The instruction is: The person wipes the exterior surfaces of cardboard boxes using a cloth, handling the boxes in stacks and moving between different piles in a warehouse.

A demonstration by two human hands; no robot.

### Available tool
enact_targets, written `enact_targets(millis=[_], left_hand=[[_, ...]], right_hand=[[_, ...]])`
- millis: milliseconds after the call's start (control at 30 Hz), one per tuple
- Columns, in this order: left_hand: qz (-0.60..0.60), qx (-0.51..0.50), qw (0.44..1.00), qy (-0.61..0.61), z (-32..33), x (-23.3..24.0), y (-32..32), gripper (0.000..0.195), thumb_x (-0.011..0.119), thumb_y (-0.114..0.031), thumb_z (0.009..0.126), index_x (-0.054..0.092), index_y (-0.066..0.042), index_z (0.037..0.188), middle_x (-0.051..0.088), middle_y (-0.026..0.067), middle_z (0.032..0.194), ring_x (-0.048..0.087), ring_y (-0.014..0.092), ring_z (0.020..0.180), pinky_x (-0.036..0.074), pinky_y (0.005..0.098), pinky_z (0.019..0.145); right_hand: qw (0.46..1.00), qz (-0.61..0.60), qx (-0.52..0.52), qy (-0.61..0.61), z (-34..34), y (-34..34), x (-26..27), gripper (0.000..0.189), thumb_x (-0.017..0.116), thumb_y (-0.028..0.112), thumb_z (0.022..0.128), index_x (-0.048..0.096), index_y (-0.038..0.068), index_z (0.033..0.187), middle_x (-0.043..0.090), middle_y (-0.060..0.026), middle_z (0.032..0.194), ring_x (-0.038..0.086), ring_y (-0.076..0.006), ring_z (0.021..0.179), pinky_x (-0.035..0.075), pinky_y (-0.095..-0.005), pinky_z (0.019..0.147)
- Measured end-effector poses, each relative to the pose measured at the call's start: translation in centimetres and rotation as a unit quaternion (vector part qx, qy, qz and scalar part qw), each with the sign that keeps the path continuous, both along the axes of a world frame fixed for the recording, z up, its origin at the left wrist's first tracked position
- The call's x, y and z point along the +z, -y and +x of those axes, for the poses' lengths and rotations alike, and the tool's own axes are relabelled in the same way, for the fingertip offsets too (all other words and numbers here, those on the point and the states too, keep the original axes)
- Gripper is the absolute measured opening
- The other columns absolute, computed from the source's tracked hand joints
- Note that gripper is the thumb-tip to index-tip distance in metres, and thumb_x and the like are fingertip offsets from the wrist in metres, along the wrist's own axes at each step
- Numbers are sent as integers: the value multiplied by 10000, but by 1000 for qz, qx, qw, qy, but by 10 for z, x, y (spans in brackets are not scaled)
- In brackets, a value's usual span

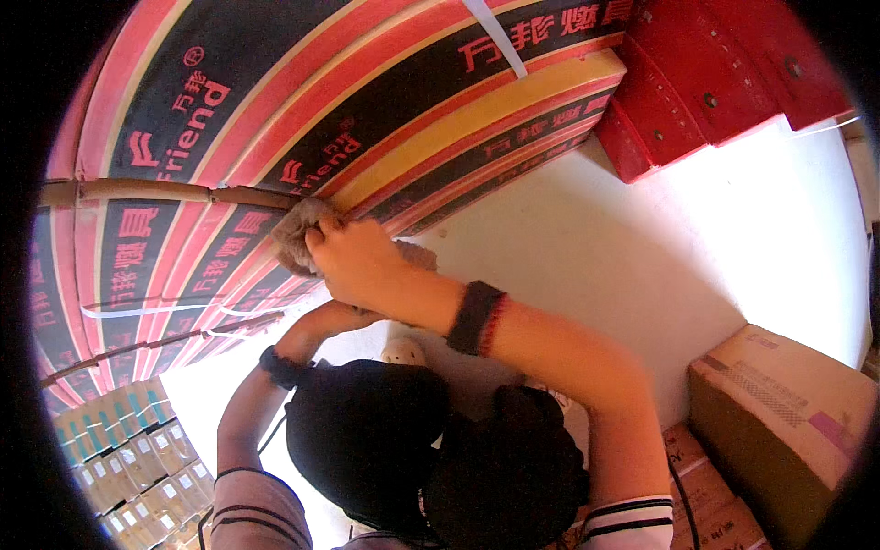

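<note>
My right hand [357, 258] grips a grey-brown cloth [300, 237] and presses it against the corner of a stack of printed cartons [385, 117]. More of the cloth shows beyond the wrist, which wears a dark band [476, 317]. My left hand [340, 316] lies just below the right one, partly covered by it. Its fingers are hidden, so whether it holds anything cannot be made out. The cartons are black and pink-red with yellow lines, and white straps [151, 311] run across them.
Red boxes [677, 89] are stacked at the upper right. A brown cardboard carton [777, 392] stands at the right on pale floor [591, 254]. Several rows of brown boxes [141, 474] lie at the lower left. Dark-clothed knees [368, 440] fill the bottom middle.
</note>
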State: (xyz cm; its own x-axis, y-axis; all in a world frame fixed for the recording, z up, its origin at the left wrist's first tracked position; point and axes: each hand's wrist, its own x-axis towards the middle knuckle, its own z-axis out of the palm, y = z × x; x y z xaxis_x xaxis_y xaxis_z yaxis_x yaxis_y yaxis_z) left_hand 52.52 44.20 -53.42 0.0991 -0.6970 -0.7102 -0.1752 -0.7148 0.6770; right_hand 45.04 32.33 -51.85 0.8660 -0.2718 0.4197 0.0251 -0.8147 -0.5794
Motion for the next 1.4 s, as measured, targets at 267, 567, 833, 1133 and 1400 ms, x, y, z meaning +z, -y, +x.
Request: enact_targets(millis=[267,567,833,1133,1400], left_hand=[[29,-90,991,-99,8,-52,5,443,664,-205,771,529,-17,1148,562,114,1130,509,181,1051,396,328,920],[-34,-293,955,36,-60,-69,81,374,603,-349,819,601,-45,1035,637,97,903,563,139,834,447,309,761],[-168,9,972,-164,-108,-89,224,314,566,-312,838,529,-39,988,619,90,833,618,176,717,484,300,613],[-105,37,978,-177,-105,-140,235,291,552,-256,843,498,-110,1089,613,49,915,618,174,760,503,297,601],[50,43,995,-81,-23,-40,93,343,573,-252,835,490,-113,1137,586,45,988,589,179,857,491,305,699]], right_hand=[[995,19,88,-32,-14,6,-32,412,610,169,663,518,57,1049,527,-155,981,585,-319,856,490,-409,689],[921,328,-203,60,-181,78,-104,587,669,206,682,450,67,1208,518,-157,1145,532,-292,1028,425,-373,881],[885,166,-385,204,-187,193,-59,486,619,33,735,404,35,1170,556,-109,1063,549,-208,958,430,-321,849],[890,26,-393,230,-141,175,-106,484,511,-55,559,513,66,1028,467,-134,1127,432,-293,1109,337,-376,956],[968,31,-196,155,-48,36,-104,330,621,242,603,567,211,927,464,-84,1150,417,-344,1031,351,-495,822]])
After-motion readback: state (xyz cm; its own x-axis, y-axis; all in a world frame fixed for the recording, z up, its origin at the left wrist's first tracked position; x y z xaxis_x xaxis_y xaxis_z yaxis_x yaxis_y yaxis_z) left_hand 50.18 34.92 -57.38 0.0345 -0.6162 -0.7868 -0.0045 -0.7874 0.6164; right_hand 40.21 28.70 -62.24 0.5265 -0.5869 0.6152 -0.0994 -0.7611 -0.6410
